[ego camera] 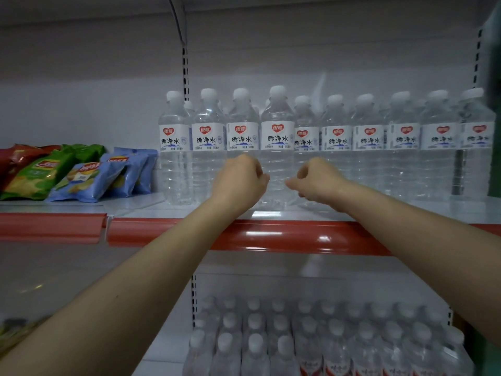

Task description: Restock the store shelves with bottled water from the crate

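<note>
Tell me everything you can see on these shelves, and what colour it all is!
Upper bottles: about ten in front, more behind; clear, white caps, white labels with red hearts; standing in a row on the upper shelf.
Front bottle: one; clear; forward of the row, between the hands.
Lower bottles: many; clear, white caps; packed on the shelf below.
Crisp bags: several; red, green, blue; lying left of the upper bottles.
Shelf edge: red; front of the upper shelf.
Left hand: one; fingers curled; left of the front bottle, grip unclear.
Right hand: one; fingers curled; right of it, grip unclear.
</note>
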Demonstrator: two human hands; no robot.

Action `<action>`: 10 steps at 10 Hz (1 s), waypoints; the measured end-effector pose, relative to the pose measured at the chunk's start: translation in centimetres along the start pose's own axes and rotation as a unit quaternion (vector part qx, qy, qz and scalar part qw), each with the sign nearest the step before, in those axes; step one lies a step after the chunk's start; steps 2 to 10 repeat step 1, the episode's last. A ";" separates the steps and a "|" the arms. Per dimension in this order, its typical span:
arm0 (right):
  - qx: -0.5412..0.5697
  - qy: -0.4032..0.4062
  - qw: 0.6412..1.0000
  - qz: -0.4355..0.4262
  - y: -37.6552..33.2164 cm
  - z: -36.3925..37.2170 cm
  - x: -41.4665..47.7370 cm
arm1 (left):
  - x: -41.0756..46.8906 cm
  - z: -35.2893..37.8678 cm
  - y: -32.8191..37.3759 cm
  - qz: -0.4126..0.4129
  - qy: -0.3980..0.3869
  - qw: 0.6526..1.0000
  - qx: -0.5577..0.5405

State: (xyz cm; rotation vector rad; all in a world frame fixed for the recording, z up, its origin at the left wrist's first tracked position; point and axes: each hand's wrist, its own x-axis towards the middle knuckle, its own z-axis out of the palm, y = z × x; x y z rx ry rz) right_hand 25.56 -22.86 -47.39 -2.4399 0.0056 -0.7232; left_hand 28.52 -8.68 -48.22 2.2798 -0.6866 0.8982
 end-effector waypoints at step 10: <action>-0.007 0.024 1.000 -0.013 -0.3 -0.5 -0.5 | -0.3 -0.3 0.2 -0.003 0.020 1.000 -0.021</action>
